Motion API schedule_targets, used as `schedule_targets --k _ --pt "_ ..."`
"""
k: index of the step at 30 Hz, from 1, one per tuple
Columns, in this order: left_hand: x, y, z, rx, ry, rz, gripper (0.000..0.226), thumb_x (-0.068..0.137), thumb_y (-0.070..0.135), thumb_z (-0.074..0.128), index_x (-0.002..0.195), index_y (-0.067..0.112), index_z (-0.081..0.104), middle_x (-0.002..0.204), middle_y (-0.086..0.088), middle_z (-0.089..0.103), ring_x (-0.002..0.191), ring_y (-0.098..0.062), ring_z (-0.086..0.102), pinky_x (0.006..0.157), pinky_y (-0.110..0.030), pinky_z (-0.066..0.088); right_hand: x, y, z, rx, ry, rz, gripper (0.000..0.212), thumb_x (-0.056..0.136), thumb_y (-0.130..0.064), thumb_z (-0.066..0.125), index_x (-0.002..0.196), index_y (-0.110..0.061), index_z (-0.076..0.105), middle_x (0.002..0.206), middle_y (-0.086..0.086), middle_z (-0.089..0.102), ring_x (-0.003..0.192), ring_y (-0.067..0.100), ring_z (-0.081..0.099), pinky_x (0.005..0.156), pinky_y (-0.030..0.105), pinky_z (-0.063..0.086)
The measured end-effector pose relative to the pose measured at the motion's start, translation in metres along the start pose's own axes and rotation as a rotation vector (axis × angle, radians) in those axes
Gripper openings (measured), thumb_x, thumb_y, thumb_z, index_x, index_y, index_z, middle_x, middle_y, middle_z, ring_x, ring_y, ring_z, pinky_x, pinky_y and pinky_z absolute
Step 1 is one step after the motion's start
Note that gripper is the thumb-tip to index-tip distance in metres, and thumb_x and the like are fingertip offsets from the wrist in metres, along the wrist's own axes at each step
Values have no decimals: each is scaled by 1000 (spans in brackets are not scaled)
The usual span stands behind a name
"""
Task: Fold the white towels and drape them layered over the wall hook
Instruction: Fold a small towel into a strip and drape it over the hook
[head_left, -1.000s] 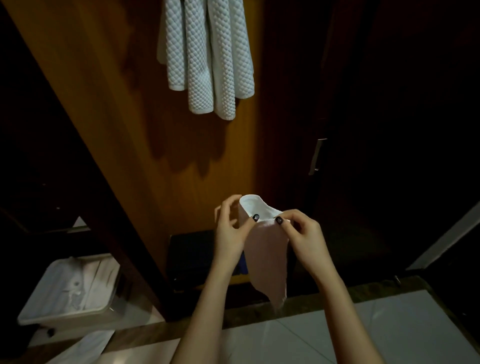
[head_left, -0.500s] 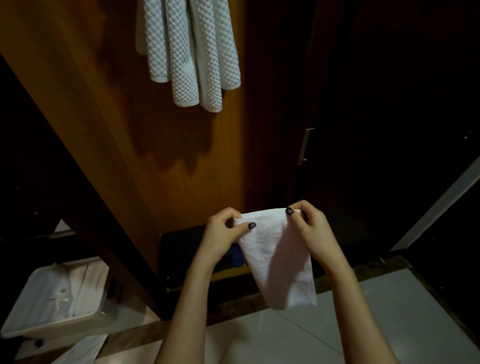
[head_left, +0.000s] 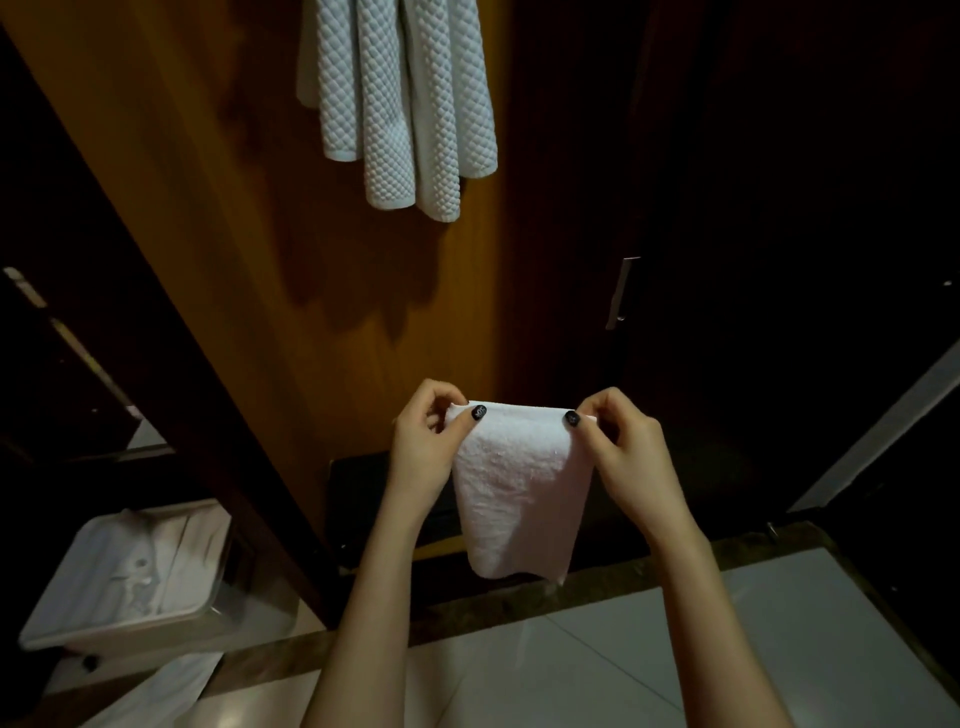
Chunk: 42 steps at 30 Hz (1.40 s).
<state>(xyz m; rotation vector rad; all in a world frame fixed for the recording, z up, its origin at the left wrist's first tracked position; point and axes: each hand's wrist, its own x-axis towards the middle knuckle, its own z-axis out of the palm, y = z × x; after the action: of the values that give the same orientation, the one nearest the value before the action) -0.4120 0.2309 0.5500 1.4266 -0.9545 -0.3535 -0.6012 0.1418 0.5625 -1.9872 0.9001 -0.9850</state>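
Note:
A small white towel (head_left: 522, 493) hangs in the air in front of me, folded and stretched flat along its top edge. My left hand (head_left: 428, 441) pinches its top left corner, and my right hand (head_left: 626, 447) pinches its top right corner. Above, white quilted towels (head_left: 400, 104) hang layered against the wooden wall panel (head_left: 249, 249). The hook that bears them is out of view above the frame's top edge.
A white bin (head_left: 130, 582) with white cloth in it stands at the lower left. A dark door with a metal handle (head_left: 621, 293) fills the right side. Pale floor tiles (head_left: 779, 639) lie below, past a dark stone threshold (head_left: 623, 577).
My hands have drawn apart, so the small towel has gone from a narrow hanging fold to a flat spread piece. The view has tilted up a little toward the hanging towels.

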Motion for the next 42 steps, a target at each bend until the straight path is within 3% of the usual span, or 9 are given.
schedule_targets --k 5,9,14,20,24,29,33,39,42 --pt "-5 3 -11 16 -85 -100 31 85 11 73 97 39 64 104 12 63 100 -8 59 86 -21 48 -6 -5 10 -26 77 -36 9 96 -17 60 89 -21 58 70 -6 59 61 14 56 48 21 39" --pt "-9 8 -16 56 -191 -79 26 79 10 78 78 35 71 85 13 67 79 3 61 67 -10 45 -8 -6 8 -17 76 -50 8 94 -15 63 88 -20 60 72 -6 62 63 10 58 50 20 40" --pt "-12 10 -14 269 14 -5 19 77 12 79 70 26 68 77 6 63 69 -3 56 59 -10 39 -8 -8 3 -111 -82 32 17 91 -20 67 102 -33 63 90 -21 61 86 -12 57 67 4 44" --pt "-20 13 1 409 102 -87 11 84 22 73 74 23 68 72 9 65 65 -7 60 52 -23 45 -16 -7 12 -128 -16 59 11 94 -17 61 88 -25 55 75 -7 60 64 1 58 48 15 42" --pt "-22 11 11 168 94 -224 10 87 10 70 79 17 67 66 3 69 59 -5 67 52 -14 49 -17 -13 13 -29 -33 18 24 91 -13 62 105 -32 63 81 -13 64 77 -2 63 60 17 52" --pt "-20 15 15 -119 58 -289 19 86 1 70 102 10 70 92 -4 74 84 -9 72 68 -17 54 -16 -19 9 117 -168 31 26 90 -8 65 99 -32 71 89 -16 71 85 1 68 69 15 53" --pt "-18 22 11 -282 -37 -236 22 85 5 71 106 11 70 96 -3 75 92 -14 72 73 -19 55 -11 -25 1 290 -337 145 35 85 -4 72 111 -28 67 102 -8 74 99 3 69 81 17 55" --pt "-19 28 7 -344 -146 -170 21 82 17 72 103 19 68 100 2 74 94 -14 71 73 -18 53 -1 -40 2 -22 -159 4 11 89 -12 69 94 -21 73 83 -10 71 82 -2 67 72 18 54" --pt "-18 29 4 -355 -164 -119 18 84 6 70 97 18 64 96 2 72 93 -17 70 75 -22 54 4 -46 5 -86 -144 -63 7 89 -16 69 94 -17 73 85 -11 68 85 -5 63 73 18 53"
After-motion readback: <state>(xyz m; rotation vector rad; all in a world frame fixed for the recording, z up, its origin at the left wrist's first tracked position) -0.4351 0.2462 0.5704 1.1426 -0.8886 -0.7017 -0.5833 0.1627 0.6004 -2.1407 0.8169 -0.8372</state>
